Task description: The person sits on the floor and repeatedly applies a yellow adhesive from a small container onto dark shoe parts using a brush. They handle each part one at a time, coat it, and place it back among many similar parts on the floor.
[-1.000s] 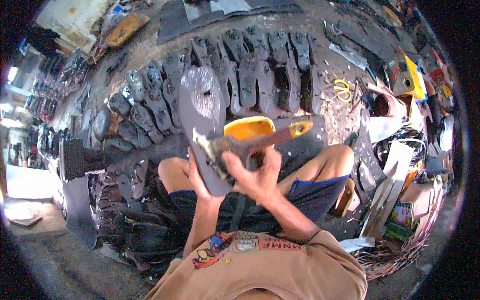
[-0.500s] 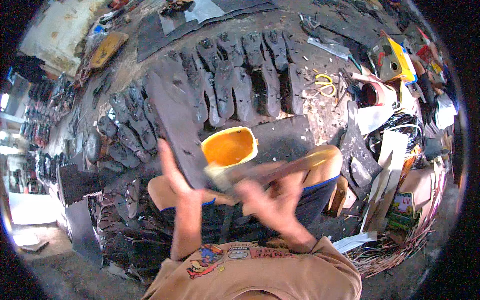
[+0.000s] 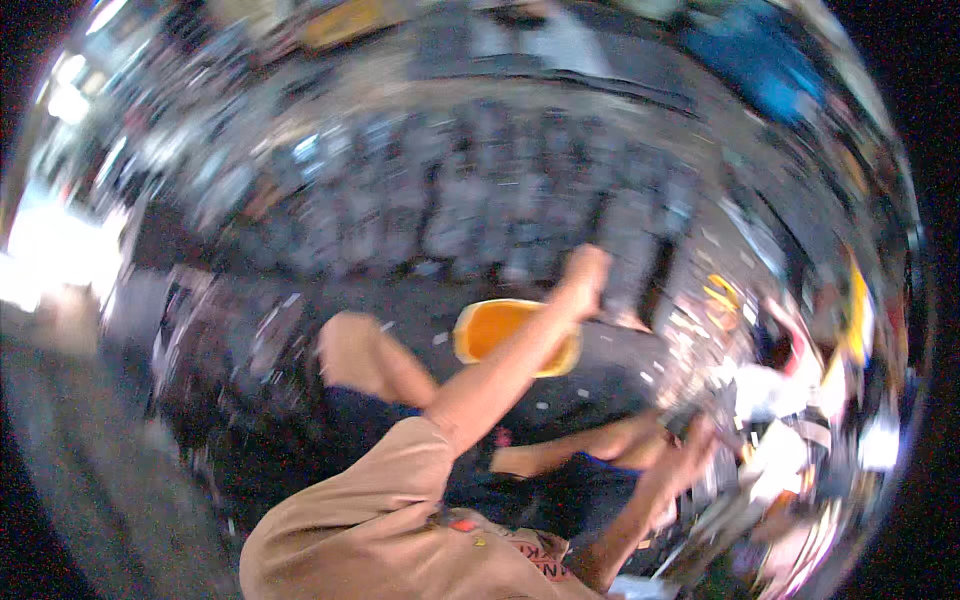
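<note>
My left hand [image 3: 588,275] reaches forward past the yellow-rimmed container [image 3: 572,358], whose inside is orange-yellow. It is beside the near ends of the dark sole-shaped pieces [image 3: 455,215]; motion smears its fingers, and whether it grips one of them does not show. Low on the right, my right hand [image 3: 690,455] is by my knee, near a small dark shape [image 3: 685,415]. Blur hides how its fingers are set and whether anything is in them. The container stands on a dark sheet [image 3: 610,375] in front of my bent legs.
Rows of dark sole-shaped pieces cover the floor ahead. Yellow-handled scissors [image 3: 722,300] lie to the right, past pale scraps. White and coloured clutter [image 3: 775,395] crowds the right side. A blue shape [image 3: 755,60] appears at the far right. Dark blurred piles fill the left.
The view has swung, shifting the scene. My left hand has left the long dark slab it was at and stretched forward. My right hand, which held a brush-like tool near the container, has moved right.
</note>
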